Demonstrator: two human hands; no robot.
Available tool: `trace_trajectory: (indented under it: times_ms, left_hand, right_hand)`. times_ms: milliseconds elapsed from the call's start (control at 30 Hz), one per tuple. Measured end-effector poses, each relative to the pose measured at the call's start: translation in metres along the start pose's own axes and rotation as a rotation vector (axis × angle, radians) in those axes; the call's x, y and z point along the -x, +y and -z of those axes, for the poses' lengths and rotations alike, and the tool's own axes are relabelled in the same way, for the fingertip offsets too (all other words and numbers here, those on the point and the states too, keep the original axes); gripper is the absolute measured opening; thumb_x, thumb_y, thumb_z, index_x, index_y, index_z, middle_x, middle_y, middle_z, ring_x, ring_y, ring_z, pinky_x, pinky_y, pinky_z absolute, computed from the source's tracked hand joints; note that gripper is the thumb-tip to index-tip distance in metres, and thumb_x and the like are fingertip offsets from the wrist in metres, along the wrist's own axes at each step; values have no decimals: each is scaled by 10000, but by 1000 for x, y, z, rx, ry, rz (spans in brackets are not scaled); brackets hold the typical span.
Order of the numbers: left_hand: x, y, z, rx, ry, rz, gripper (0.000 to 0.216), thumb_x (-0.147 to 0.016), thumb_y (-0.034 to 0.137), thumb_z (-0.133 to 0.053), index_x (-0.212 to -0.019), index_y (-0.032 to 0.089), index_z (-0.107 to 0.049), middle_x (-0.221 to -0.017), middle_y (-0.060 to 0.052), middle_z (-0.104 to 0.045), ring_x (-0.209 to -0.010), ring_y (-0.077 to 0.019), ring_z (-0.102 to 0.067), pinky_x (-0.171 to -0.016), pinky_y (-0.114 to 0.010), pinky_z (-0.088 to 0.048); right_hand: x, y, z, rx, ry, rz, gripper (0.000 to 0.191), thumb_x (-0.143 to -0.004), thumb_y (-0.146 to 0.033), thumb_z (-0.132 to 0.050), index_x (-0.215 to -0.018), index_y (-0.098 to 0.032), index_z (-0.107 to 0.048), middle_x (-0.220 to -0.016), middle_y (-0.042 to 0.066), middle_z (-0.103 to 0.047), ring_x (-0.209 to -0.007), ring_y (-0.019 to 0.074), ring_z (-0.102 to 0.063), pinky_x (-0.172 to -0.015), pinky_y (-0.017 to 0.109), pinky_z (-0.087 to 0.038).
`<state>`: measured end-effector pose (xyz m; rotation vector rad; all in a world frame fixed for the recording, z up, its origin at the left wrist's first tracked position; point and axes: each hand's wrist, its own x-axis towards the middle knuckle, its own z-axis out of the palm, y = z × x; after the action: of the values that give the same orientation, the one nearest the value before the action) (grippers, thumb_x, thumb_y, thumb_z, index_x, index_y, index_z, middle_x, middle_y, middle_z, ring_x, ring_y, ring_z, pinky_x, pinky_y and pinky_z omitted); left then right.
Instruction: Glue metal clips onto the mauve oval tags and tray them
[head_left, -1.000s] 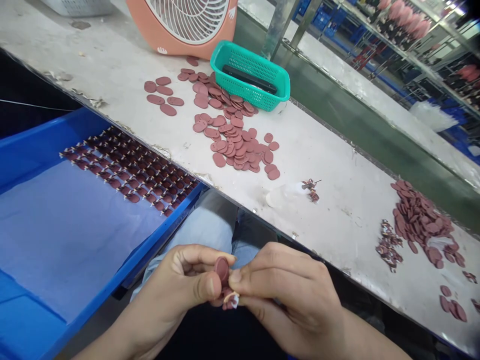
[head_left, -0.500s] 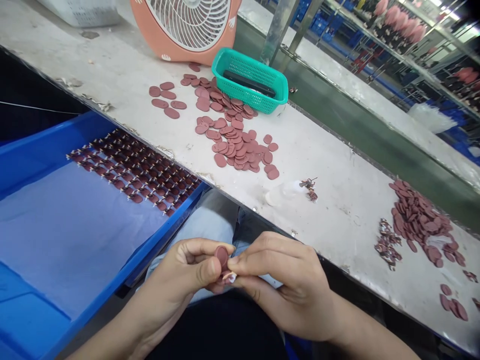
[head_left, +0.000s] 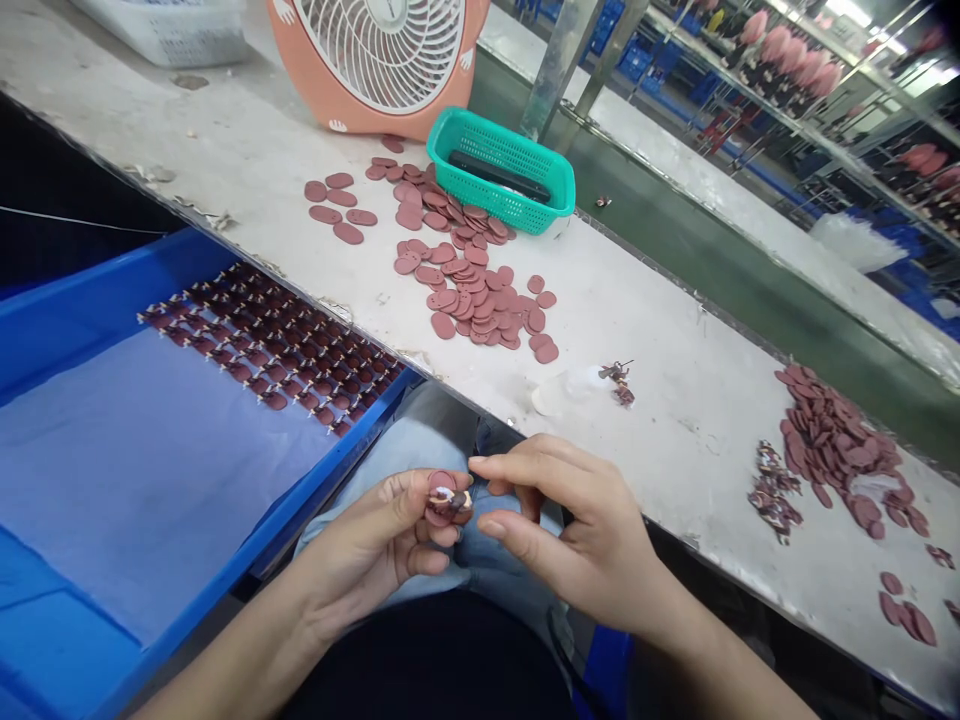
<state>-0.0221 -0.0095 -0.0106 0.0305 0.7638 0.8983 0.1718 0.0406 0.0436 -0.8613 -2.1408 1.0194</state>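
Note:
Over my lap, my left hand (head_left: 382,545) pinches a small maroon oval pad (head_left: 444,496) with a pale bit stuck on its face. My right hand (head_left: 574,535) hovers just to the right of it, thumb and forefinger apart, holding nothing. A heap of the same maroon pads (head_left: 469,290) lies on the white worktable (head_left: 660,330) in front of me. Rows of finished pads (head_left: 277,350) lie on the pale sheet in the blue tray (head_left: 112,480) at my left.
A teal basket (head_left: 504,180) with a dark object inside and an orange desk fan (head_left: 382,60) stand at the back. More maroon pads (head_left: 836,440) and a small dark cluster (head_left: 772,495) lie at the right. A green conveyor belt (head_left: 720,250) runs behind the table.
My right hand has let go of the pad and drawn a little to the right, fingers opening. The left hand keeps the pad, now turned face up. The camera has tilted slightly.

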Motion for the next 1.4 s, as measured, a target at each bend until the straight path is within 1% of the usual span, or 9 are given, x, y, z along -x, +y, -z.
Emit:
trace_trajectory:
  times_ms: [400,533,633,700,900,1000,1100,1267,1400]
  left_hand:
    - [-7,2,10,-87,-105,-46,495,-638,576,-874,-834,128,-800,-730,-40,-668,-612,-114,-611,-480,-158,-569]
    - [-7,1,10,-107,111,-227,528,-643,589,-864,-961,174,-792,-844,-58,-730,-690,-154,-657,-511,-206,-596]
    - [-3,-3,12,-165,358,-525,307,-668,404,-919,-836,200,-763,-747,10,-693,-626,-123,-593,-519,-201,-563]
    - [0,-5,14,-218,418,-635,271,-634,321,-947,-757,194,-741,-703,23,-677,-599,-119,-566,-505,-198,-530]
    - [4,-2,23,-324,546,-691,272,-665,349,-917,-764,199,-713,-820,-8,-739,-638,-135,-602,-522,-216,-519]
    - [2,8,45,-460,662,-664,353,-724,517,-816,-833,209,-681,-884,-40,-757,-750,-207,-688,-561,-272,-568]
    - [1,32,86,-595,811,-639,459,-697,596,-768,-926,211,-670,-929,-70,-765,-910,-286,-728,-630,-326,-605]
    - [-8,82,164,-1035,1079,-471,303,-735,477,-762,-868,208,-727,-910,-86,-773,-966,-337,-718,-870,-441,-563]
    - [-21,98,193,-1337,1114,-231,294,-893,439,-691,-1038,186,-726,-975,-66,-744,-978,-285,-696,-907,-506,-539]
  right_hand:
    - [-8,8,-16,-89,-23,-24,195,-920,-203,-704,-1110,-216,-746,-785,13,-692,-642,103,-595,-549,190,-488]
    - [-11,15,-31,75,152,82,158,-909,-169,-693,-1064,-189,-720,-805,24,-698,-627,110,-618,-557,210,-531]
    - [-12,24,-52,286,283,189,184,-918,-137,-662,-1093,-183,-695,-830,48,-721,-679,144,-674,-611,244,-579]
    - [-14,30,-69,403,330,283,199,-930,-143,-645,-1123,-168,-685,-812,61,-731,-675,162,-680,-611,263,-580]
    - [-28,39,-107,427,319,342,185,-940,-145,-623,-1104,-100,-695,-777,74,-722,-651,178,-668,-594,287,-550]
    - [-29,36,-110,424,292,364,188,-930,-151,-649,-1106,-94,-689,-739,55,-704,-604,167,-635,-561,287,-519]
    - [-19,35,-101,423,240,392,190,-921,-142,-661,-1106,-100,-673,-705,39,-681,-563,153,-587,-519,283,-478]
    - [0,46,-86,435,221,323,177,-925,-81,-632,-1097,-102,-665,-729,56,-671,-598,156,-578,-526,283,-467]
    - [10,55,-83,448,226,287,192,-922,-57,-623,-1104,-99,-664,-750,66,-675,-621,161,-588,-544,286,-478]
